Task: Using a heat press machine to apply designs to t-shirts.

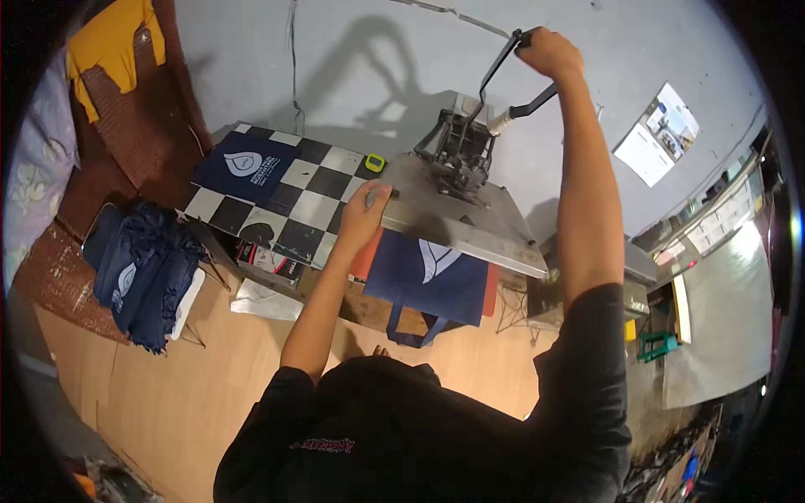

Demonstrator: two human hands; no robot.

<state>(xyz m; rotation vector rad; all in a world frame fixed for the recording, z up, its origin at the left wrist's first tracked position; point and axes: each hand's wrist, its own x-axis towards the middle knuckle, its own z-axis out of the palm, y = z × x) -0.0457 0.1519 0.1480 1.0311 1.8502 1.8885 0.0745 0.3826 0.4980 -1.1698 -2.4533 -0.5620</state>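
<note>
In front of me stands a heat press with a grey metal upper platen (pixel 453 207). My right hand (pixel 553 53) grips the black lever handle (pixel 527 39) at the top of the press, arm stretched up. At the platen's left corner my left hand (pixel 365 214) holds the edge, its thumb beside a small black knob. A navy fabric tote bag (pixel 409 270) with a white drop-shaped print sticks out under the platen; its handles (pixel 415 339) hang over the front. The bag's rear part is hidden. Red-orange pad edges (pixel 366 258) show at both sides of the bag.
To the left, a black-and-white checkered table (pixel 314 201) carries a printed navy bag (pixel 245 165) and a yellow-green timer (pixel 375 163). A pile of navy bags (pixel 141 276) rests lower left. A calendar (pixel 660 135) hangs on the wall; a green stool (pixel 656 346) stands right.
</note>
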